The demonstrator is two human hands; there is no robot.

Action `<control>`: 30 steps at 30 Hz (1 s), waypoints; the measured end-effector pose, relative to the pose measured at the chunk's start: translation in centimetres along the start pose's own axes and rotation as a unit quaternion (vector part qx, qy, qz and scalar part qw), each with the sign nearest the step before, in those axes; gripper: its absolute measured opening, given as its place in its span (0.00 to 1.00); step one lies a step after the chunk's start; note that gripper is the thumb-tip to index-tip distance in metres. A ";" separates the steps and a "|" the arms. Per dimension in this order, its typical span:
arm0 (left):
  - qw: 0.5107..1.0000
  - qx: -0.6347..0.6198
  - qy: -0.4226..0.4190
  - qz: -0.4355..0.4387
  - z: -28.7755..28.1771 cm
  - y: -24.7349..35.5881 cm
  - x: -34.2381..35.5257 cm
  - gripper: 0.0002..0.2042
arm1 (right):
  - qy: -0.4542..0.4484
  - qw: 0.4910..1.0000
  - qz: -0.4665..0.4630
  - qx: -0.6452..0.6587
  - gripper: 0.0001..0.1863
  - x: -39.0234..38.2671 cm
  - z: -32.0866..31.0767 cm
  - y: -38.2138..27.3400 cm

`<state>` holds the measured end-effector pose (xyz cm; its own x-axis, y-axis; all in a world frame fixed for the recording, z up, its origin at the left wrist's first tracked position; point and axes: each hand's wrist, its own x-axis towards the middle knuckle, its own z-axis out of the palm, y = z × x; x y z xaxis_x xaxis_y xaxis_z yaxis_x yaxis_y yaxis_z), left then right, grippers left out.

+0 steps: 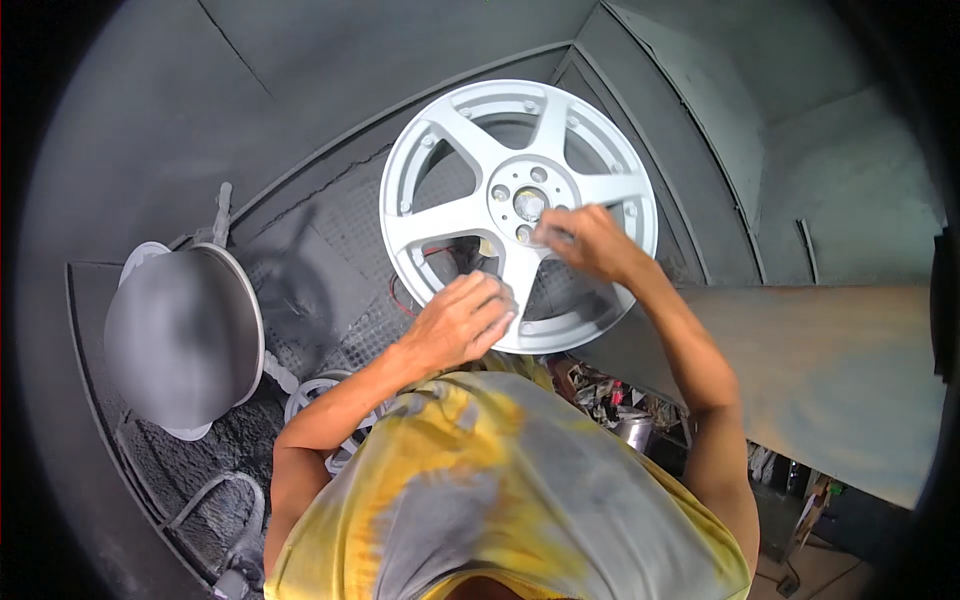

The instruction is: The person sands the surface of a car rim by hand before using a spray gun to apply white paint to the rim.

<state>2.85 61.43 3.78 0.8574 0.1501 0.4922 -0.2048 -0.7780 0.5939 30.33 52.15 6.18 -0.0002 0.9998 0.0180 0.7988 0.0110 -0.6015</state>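
White wheel rim (452, 218): face toward the wearer, directly in front of the torso, raised off the floor (345, 250) (what carries it is hidden). It sits short of the far corner where the grey walls (300, 90) meet. Bolt holes ring a round centre bore at the hub.

Right hand (592, 243): over the hub's near right side, fingers bunched and motion-blurred; cannot tell whether they pinch anything. Left hand (467, 318): at the near left edge of the rim, beside the near spoke, fingers curled narrow; cannot tell whether they grip it.

Under the wheel, a red cable (402, 298) shows past its left edge. Below the left forearm, more white wheel parts (300, 400), partly covered. Near the floor's left edge: large grey dome-shaped dish (180, 335) (dusty-looking), with a pale bent tube (215, 485) nearer the wearer. Right of the wheel: broad brownish-grey panel (810, 350); a metal can (634, 430) stands amid clutter by its near edge.
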 end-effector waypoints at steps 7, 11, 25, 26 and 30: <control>0.983 0.144 0.011 -0.113 -3.1 -2.3 0.8 0.24 | 0.029 0.938 -0.103 -0.330 0.15 2.1 -1.5 5.4; 0.968 0.128 -0.057 -0.208 -2.5 -2.2 -1.5 0.31 | 0.007 0.978 0.011 -0.208 0.16 -4.4 -0.7 3.0; 0.992 0.094 -0.050 -0.071 -1.5 -1.5 -5.6 0.13 | 0.152 0.981 0.057 -0.109 0.19 -15.5 1.7 -5.1; 0.992 0.093 -0.061 -0.057 -2.0 -1.9 -5.8 0.12 | 0.115 0.986 0.011 -0.118 0.20 -15.6 2.1 -5.5; 0.983 0.177 -0.017 -0.039 -4.4 -4.0 -4.8 0.09 | 0.055 0.982 0.138 -0.117 0.14 -13.7 5.5 -7.4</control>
<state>-2.55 66.49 1.88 0.8805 0.2020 0.4289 0.0348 -0.9297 0.3666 21.17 38.42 6.00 0.2901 0.9567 -0.0255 0.8755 -0.2761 -0.3965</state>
